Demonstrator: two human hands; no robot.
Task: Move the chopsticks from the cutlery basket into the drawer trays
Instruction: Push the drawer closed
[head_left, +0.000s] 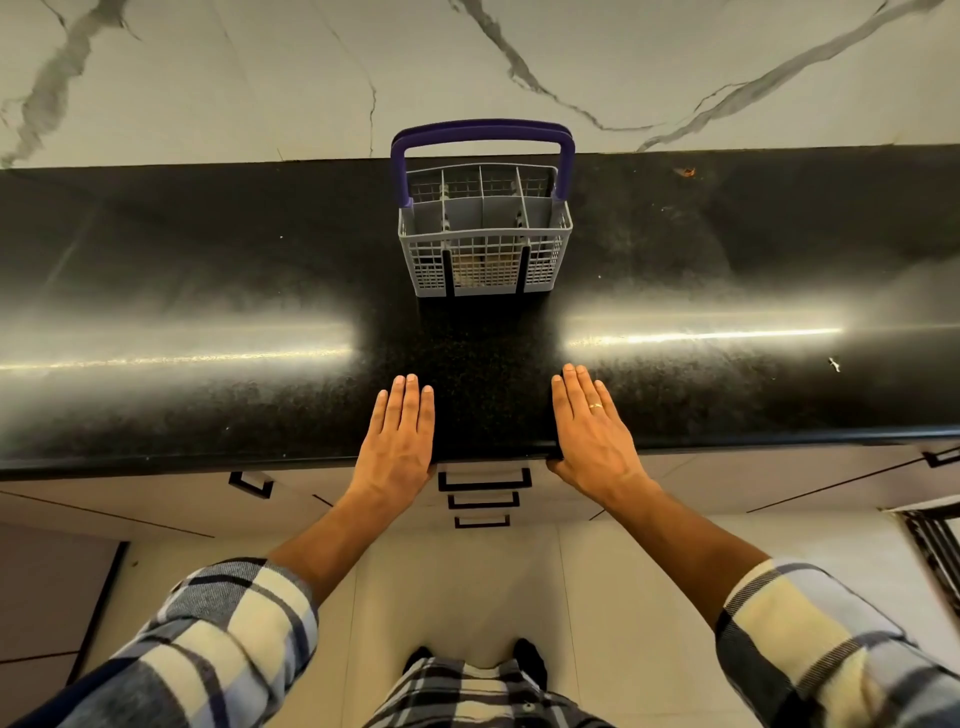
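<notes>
A grey plastic cutlery basket (485, 234) with a purple handle (483, 131) stands upright on the black granite counter (208, 291), near the back wall. Its compartments look shallowly filled; something pale shows through the front mesh, and I cannot make out chopsticks. My left hand (400, 436) lies flat, fingers straight, on the counter's front edge. My right hand (592, 426), with a ring on it, lies flat the same way a little to the right. Below the edge between my hands are three stacked drawers (484, 493) with black handles, all closed.
A white marble-patterned wall (260, 78) backs the counter. More cabinet fronts with black handles (251, 484) run left and right under the counter. A pale tiled floor (467, 587) lies below, with my feet at the bottom centre.
</notes>
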